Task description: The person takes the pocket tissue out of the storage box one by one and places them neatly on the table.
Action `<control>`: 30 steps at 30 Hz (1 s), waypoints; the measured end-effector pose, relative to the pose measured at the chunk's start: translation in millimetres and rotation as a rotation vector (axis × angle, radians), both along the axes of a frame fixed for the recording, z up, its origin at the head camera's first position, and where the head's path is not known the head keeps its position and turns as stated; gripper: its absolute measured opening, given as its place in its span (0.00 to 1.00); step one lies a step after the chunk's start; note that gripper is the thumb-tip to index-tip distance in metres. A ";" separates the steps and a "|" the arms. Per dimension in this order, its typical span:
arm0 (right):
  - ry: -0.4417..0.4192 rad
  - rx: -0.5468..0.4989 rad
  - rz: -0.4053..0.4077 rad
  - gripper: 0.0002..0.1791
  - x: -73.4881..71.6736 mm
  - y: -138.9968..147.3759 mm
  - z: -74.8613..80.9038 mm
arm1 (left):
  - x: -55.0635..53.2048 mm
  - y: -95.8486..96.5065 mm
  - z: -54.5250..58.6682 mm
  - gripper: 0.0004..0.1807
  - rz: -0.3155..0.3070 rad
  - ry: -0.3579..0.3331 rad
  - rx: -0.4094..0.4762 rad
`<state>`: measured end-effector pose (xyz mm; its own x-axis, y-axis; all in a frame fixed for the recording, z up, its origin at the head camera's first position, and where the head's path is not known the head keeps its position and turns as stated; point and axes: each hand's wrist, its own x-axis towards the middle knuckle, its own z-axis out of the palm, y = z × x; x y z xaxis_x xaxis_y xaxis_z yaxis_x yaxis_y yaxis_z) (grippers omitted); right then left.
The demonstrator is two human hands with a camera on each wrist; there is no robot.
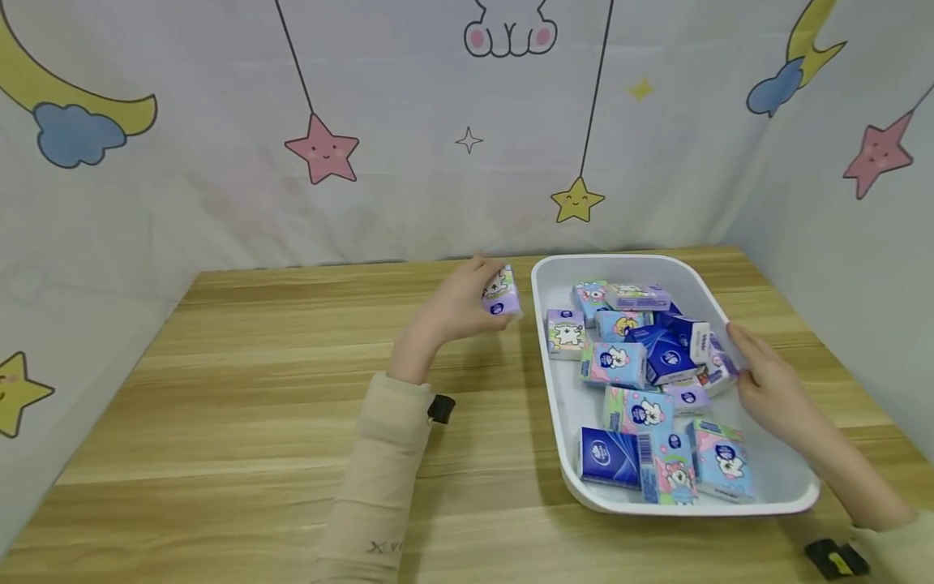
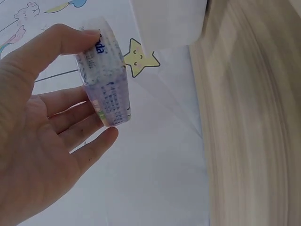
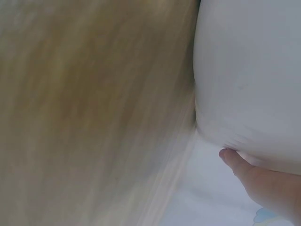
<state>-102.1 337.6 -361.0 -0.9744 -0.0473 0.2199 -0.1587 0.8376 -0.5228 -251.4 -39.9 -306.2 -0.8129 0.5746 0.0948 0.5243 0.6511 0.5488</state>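
Observation:
In the head view my left hand is raised over the table, left of a white plastic tub. Between thumb and fingertips it pinches a small purple tissue pack with a white cartoon animal. Seen from the left wrist, the thumb presses one end of the pack, and its printed purple side shows. At the tub's right edge, my right hand holds the rim. One finger touches the tub's outer wall in the right wrist view; the other fingers are hidden there.
Several tissue packs lie jumbled in the tub, among them dark blue ones, light blue ones and a purple one. The wooden table meets a patterned cloth backdrop behind and at both sides.

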 end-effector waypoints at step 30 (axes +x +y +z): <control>0.009 0.014 0.003 0.34 -1.0 1.3 -1.9 | -12.8 21.2 -41.9 0.42 -0.054 -0.125 -0.222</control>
<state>-103.1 338.8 -362.9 -0.9722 -0.0530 0.2280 -0.1656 0.8443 -0.5096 -264.2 -18.7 -348.1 -0.7782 0.6127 -0.1381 0.4983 0.7361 0.4581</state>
